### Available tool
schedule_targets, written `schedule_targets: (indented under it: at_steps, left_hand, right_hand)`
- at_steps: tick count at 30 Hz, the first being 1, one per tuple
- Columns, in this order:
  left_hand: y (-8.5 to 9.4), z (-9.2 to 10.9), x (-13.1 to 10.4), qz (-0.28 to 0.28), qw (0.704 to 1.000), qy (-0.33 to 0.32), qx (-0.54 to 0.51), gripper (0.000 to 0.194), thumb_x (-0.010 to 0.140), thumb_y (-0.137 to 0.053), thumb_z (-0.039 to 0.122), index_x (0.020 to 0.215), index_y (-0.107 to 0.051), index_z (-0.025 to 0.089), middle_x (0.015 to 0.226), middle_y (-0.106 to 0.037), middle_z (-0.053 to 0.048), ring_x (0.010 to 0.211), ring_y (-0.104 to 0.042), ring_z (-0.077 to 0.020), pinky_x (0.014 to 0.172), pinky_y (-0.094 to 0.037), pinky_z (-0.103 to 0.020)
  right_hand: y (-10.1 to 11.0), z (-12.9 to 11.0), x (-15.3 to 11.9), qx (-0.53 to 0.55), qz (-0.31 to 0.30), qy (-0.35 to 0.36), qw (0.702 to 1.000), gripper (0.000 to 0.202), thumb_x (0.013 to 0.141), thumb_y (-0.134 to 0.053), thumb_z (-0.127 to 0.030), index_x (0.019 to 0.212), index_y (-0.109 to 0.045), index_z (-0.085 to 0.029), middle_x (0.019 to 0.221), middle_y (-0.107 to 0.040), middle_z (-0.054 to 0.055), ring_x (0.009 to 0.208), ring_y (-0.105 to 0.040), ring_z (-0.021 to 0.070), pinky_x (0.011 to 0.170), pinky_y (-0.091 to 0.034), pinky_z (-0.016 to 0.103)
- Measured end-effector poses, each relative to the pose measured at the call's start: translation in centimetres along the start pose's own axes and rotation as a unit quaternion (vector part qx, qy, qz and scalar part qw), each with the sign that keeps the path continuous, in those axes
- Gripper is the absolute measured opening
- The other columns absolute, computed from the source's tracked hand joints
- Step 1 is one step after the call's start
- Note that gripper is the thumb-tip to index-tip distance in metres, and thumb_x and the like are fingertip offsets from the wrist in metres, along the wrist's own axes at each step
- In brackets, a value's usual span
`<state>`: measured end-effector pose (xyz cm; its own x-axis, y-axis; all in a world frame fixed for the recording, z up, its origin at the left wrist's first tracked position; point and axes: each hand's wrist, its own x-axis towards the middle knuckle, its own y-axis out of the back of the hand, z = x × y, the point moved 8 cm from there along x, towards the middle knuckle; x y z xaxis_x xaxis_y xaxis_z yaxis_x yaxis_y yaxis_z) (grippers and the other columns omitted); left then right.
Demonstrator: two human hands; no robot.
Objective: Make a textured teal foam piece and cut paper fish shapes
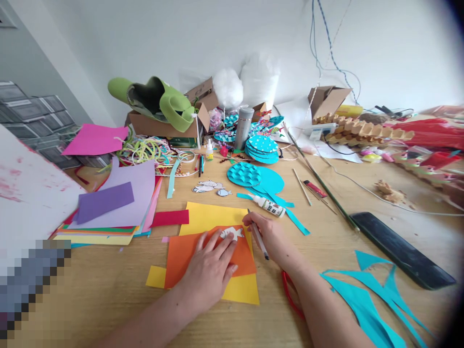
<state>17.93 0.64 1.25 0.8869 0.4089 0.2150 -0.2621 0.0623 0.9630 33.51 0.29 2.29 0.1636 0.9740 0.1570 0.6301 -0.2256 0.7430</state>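
Note:
My left hand [212,268] lies flat with fingers stretched out on a sheet of orange paper [177,261]. Its fingertips press a white fish cutout [236,233] against the orange sheet and cover part of it. Below the orange paper are pieces of yellow paper [203,215]. My right hand [270,234] is closed around a pen [260,241], at the right edge of the papers. The red handle of a tool, perhaps scissors [290,295], shows partly under my right forearm. Several more fish cutouts [208,186] lie farther back.
Stacked coloured paper [145,169] is at left. A white glue bottle [268,205] lies beyond my right hand, near blue discs [271,180]. On the right are a black phone-like slab [398,249], a long green stick [319,179] and blue paper scraps [358,299]. A grey flask [244,128] stands behind.

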Motion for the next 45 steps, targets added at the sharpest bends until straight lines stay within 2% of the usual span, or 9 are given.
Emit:
schedule_targets:
  at_steps: [8, 14, 18, 26, 34, 45]
  left_hand:
    - [0.2, 0.2, 0.1, 0.001, 1.000, 0.006, 0.001, 0.048, 0.097, -0.040, 0.038, 0.141, -0.042, 0.020, 0.147, -0.044, -0.002, 0.139, -0.027, -0.0292, 0.109, -0.030, -0.050]
    - [0.1, 0.3, 0.1, -0.001, 1.000, 0.020, 0.009, 0.048, 0.097, -0.039, 0.041, 0.140, -0.044, 0.020, 0.145, -0.046, -0.003, 0.130, -0.038, -0.0295, 0.101, -0.037, -0.050]
    - [-0.2, 0.3, 0.0, -0.010, 1.000, 0.018, 0.008, 0.049, 0.097, -0.037, 0.041, 0.141, -0.042, 0.020, 0.147, -0.043, -0.003, 0.125, -0.042, -0.0291, 0.098, -0.037, -0.049]
    - [-0.3, 0.4, -0.2, 0.002, 1.000, 0.013, 0.019, 0.050, 0.097, -0.038, 0.042, 0.143, -0.040, 0.021, 0.147, -0.044, -0.006, 0.126, -0.041, -0.0279, 0.098, -0.037, -0.046]
    - [-0.2, 0.3, -0.1, -0.002, 1.000, 0.014, 0.010, 0.049, 0.098, -0.036, 0.042, 0.141, -0.041, 0.020, 0.148, -0.042, -0.004, 0.126, -0.041, -0.0280, 0.098, -0.036, -0.046]
    - [-0.2, 0.4, -0.1, -0.004, 1.000, 0.015, 0.008, 0.050, 0.098, -0.034, 0.042, 0.142, -0.040, 0.019, 0.149, -0.041, -0.004, 0.127, -0.040, -0.0281, 0.099, -0.035, -0.046]
  right_hand:
    - [-0.1, 0.4, 0.0, -0.002, 0.009, 0.005, 1.000, 0.020, 0.080, -0.043, -0.011, 0.091, -0.056, -0.020, 0.082, -0.066, 0.004, 0.071, -0.062, 0.0182, 0.063, -0.044, 0.027]
    - [0.2, 0.2, 0.1, -0.011, 0.011, 0.014, 1.000, 0.017, 0.081, -0.044, -0.013, 0.091, -0.057, -0.019, 0.082, -0.066, 0.005, 0.070, -0.061, 0.0176, 0.062, -0.044, 0.026]
    - [1.0, -0.1, 0.1, -0.031, 0.036, 0.030, 0.998, 0.015, 0.086, -0.042, -0.018, 0.089, -0.057, -0.018, 0.081, -0.065, 0.005, 0.069, -0.061, 0.0172, 0.063, -0.044, 0.026]
    - [0.9, -0.1, 0.0, -0.046, 0.041, 0.033, 0.998, 0.017, 0.085, -0.043, -0.016, 0.090, -0.059, -0.018, 0.079, -0.066, 0.005, 0.067, -0.060, 0.0177, 0.059, -0.043, 0.026]
    - [0.7, 0.0, 0.1, -0.046, 0.031, 0.032, 0.998, 0.017, 0.084, -0.043, -0.013, 0.090, -0.058, -0.018, 0.080, -0.065, 0.005, 0.067, -0.060, 0.0172, 0.060, -0.043, 0.026]
    - [0.7, -0.2, 0.0, -0.039, 0.022, 0.013, 0.999, 0.018, 0.089, -0.041, -0.019, 0.089, -0.058, -0.018, 0.077, -0.064, 0.006, 0.065, -0.059, 0.0172, 0.059, -0.042, 0.027]
